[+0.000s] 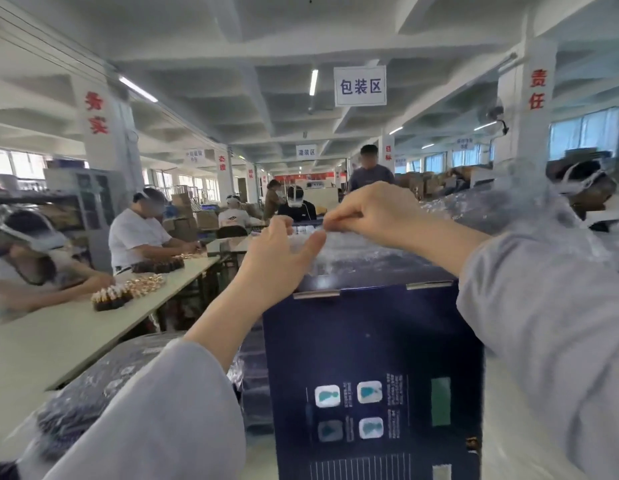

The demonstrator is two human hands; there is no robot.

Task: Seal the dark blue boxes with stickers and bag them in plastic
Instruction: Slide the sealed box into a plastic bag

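Axis: dark blue cardboard box [370,358] is running away from me.
Grip: my left hand [280,252] and right hand [374,209] are pinching the clear plastic bag [363,256] at its far end.

Loose pale-grey long sleeves [169,410]

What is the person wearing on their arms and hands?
Both arms have loose, light grey long sleeves: the left sleeve and the right sleeve. The left hand and right hand are bare, with no gloves and no rings or watch showing.
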